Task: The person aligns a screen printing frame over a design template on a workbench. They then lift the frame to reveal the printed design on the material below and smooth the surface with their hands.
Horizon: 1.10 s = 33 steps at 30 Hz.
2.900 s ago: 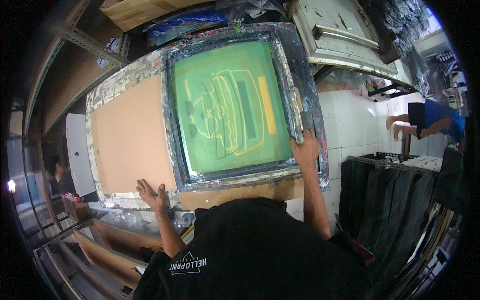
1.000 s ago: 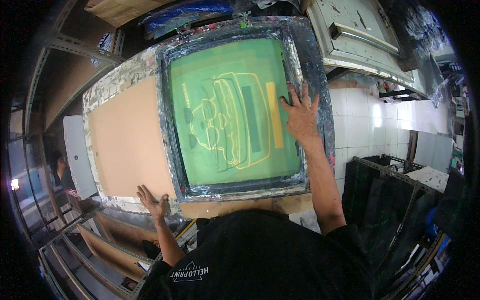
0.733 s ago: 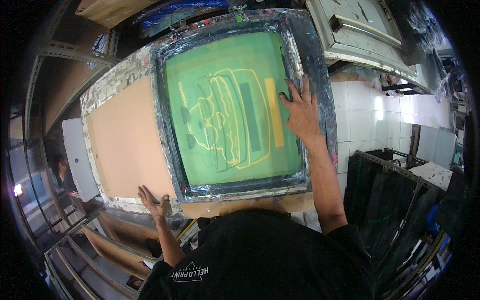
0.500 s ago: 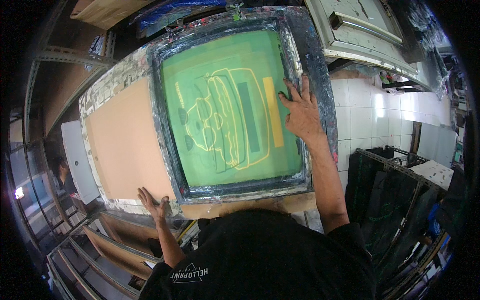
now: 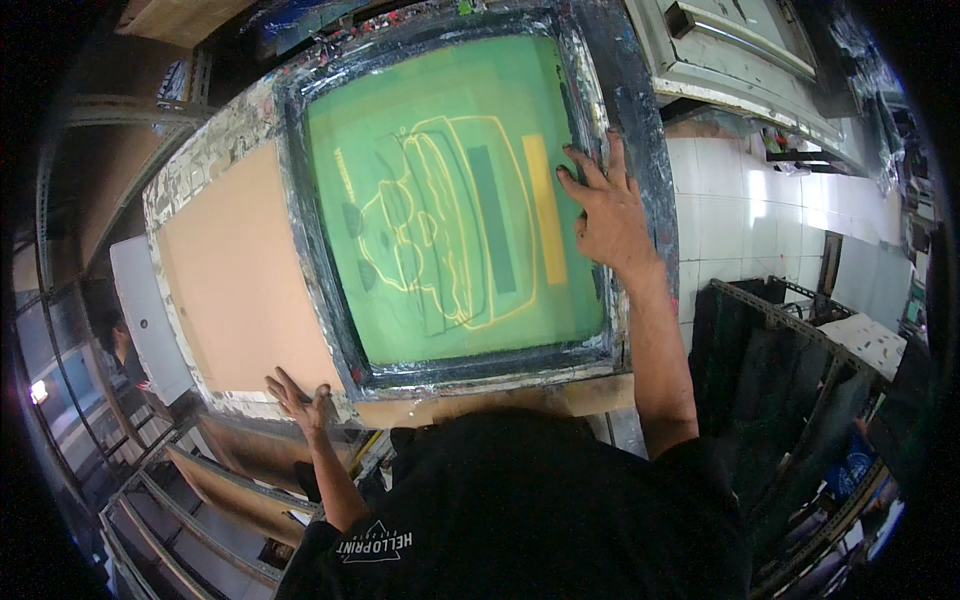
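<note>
screen [image 5: 462,200]: green, laid flat at the right of the worktop [image 5: 215,152], surrounded on all four sides by the frame.
frame [image 5: 320,240]: dark, smeared with paint, tilted slightly; its left side is set just beside the board.
drawing [image 5: 425,225]: traced in yellow lines on the screen, with a solid yellow bar [image 5: 543,210] placed upright to its right.
right hand [image 5: 615,220]: rested palm down on the right side of the frame, fingers spread apart, nothing gripped; the screen's right edge is reached by the fingertips.
board [image 5: 245,270]: tan, laid flat on the worktop to the left of the frame.
left hand [image 5: 300,402]: placed at the board's lower edge, near the corner by the frame; fingers fanned apart, nothing clasped.
shirt [image 5: 520,500]: black, seen from above at the lower edge, a white print carried on it.
rack [image 5: 225,490]: wooden panels stored in it, lower left.
sheets [image 5: 755,385]: black, hung at the right, beyond the right forearm.
floor [image 5: 735,210]: covered in white tiles, seen between the worktop and the sheets.
</note>
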### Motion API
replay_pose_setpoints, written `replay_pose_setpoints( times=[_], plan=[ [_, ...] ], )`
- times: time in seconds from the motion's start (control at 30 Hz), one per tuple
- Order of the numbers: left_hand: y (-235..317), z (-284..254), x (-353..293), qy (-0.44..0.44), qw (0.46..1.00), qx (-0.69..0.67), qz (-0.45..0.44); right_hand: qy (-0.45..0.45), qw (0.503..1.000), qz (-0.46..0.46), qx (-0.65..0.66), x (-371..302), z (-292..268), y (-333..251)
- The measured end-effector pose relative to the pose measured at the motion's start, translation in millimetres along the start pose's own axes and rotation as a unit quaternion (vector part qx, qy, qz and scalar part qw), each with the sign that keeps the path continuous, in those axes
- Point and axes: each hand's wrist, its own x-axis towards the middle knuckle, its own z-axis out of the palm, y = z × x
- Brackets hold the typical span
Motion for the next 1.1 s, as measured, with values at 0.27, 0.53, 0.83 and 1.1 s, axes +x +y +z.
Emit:
replay_pose_setpoints(
  times=[0.27,0.53,0.83,1.1],
  plan=[
    [13,-5,0,-0.011,1.0,-0.012,-0.014,-0.012,0.999,-0.005,0.04,-33,-13,2],
    [8,-3,0,-0.016,1.0,-0.003,-0.011,-0.021,0.999,0.029,0.023,-46,-2,-9],
    [11,2,-2,0.028,0.999,0.007,0.013,0.097,0.995,0.017,0.015,-81,9,-16],
    [14,7,-9,0.06,0.998,0.016,0.006,0.063,0.991,-0.013,0.115,-198,15,-45]
  ],
)
